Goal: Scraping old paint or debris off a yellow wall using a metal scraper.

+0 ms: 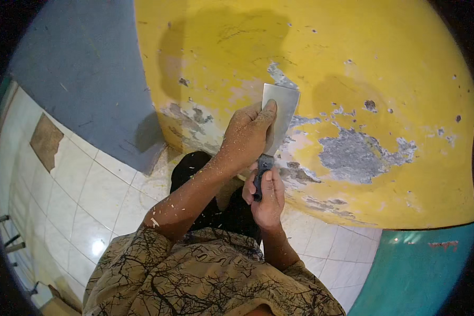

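Observation:
A putty knife with a wide metal blade (282, 113) and a dark handle (263, 163) is held upright before a yellow wall (374, 52) with flaked grey and pale patches. My left hand (245, 137) grips the blade, thumb lying along its face near the top. Below it, my right hand (268, 203) has its fingers wrapped round the handle. Pale flecks of debris cling to my left hand and forearm.
A grey-blue wall section (79, 79) adjoins at the left. Below are white floor tiles (100, 189) with a broken brown patch (46, 139). A teal surface (416, 263) curves along the lower right. Dark metal legs (13, 242) stand at the far left edge.

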Tool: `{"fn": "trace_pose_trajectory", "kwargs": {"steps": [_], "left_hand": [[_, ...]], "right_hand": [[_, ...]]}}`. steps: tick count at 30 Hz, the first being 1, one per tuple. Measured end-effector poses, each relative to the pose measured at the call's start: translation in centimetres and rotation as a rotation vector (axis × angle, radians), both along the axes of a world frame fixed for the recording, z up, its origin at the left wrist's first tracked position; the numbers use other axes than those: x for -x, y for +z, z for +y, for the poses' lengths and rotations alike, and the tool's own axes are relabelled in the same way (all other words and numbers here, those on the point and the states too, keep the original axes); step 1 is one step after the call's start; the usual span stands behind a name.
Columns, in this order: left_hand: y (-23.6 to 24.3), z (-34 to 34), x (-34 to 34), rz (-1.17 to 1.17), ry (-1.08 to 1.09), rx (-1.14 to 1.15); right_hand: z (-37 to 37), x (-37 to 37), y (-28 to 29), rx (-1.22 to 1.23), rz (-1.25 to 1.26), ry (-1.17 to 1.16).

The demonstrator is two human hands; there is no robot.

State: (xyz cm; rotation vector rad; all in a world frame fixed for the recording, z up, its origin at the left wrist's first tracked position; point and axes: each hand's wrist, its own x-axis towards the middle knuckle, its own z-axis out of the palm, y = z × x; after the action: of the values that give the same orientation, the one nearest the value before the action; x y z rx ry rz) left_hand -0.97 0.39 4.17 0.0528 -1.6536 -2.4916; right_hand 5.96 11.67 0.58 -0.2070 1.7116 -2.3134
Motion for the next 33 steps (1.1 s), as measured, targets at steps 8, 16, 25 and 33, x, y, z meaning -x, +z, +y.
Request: {"fn": "trace_pose_trajectory", "kwargs": {"steps": [8, 16, 25, 33], "left_hand": [[-0.4, -0.5, -0.5, 0.195, 0.378, 0.536], [-0.2, -0.2, -0.1, 0.191, 0.514, 0.659], [-0.4, 0.0, 0.2, 0.215, 0.533, 0.610], [-1.9, 0.8, 1.0, 0.198, 0.578, 0.638]], "right_hand": [[-0.7, 0.0, -1.1, 0.227, -0.212, 0.140], [-2.3, 0.9, -1.7, 0.236, -0.172, 0.130], [-2.6, 1.3, -2.3, 0.125, -0.071, 0.073], [-2.3, 2.4, -6.1, -0.001, 0.167, -0.050]]}}
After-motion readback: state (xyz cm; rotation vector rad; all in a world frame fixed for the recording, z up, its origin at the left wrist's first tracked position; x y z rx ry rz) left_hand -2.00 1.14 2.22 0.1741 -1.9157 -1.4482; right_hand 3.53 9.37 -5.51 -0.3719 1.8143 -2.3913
